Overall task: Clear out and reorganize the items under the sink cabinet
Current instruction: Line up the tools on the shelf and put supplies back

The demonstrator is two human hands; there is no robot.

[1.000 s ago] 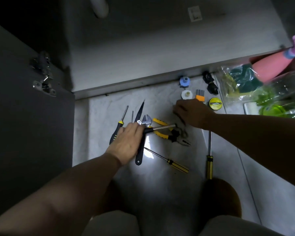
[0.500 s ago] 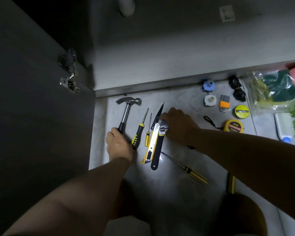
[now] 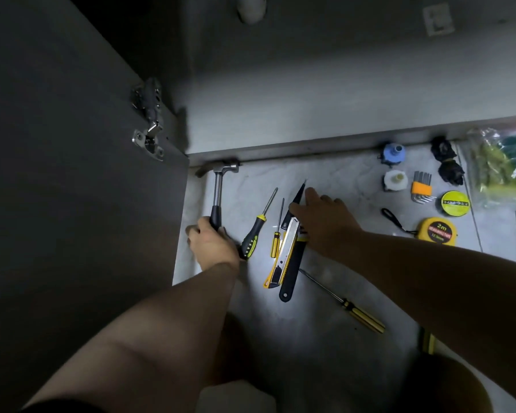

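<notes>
Tools lie in a row on the grey floor in front of the empty sink cabinet [image 3: 310,93]. My left hand [image 3: 212,244] is closed around the black grip of a steel hammer [image 3: 218,189], whose head lies by the cabinet's base. To its right lie a black-and-yellow screwdriver [image 3: 255,229], a thin yellow screwdriver [image 3: 276,238], a yellow utility knife [image 3: 282,257] and a black-handled knife [image 3: 292,272]. My right hand [image 3: 325,223] lies flat over the tools beside the knife; what is under it is hidden.
The open cabinet door [image 3: 72,174] stands at the left. A long yellow screwdriver [image 3: 344,302] lies near my knees. Right of it are a tape measure [image 3: 437,231], hex keys [image 3: 422,186], a yellow tape roll [image 3: 455,203], blue [image 3: 393,153] and white fittings [image 3: 394,180], and plastic bags [image 3: 501,168].
My left hand carried the hammer from the middle of the tools to the far left and laid it by the door. My right hand moved left onto the tools beside the knife.
</notes>
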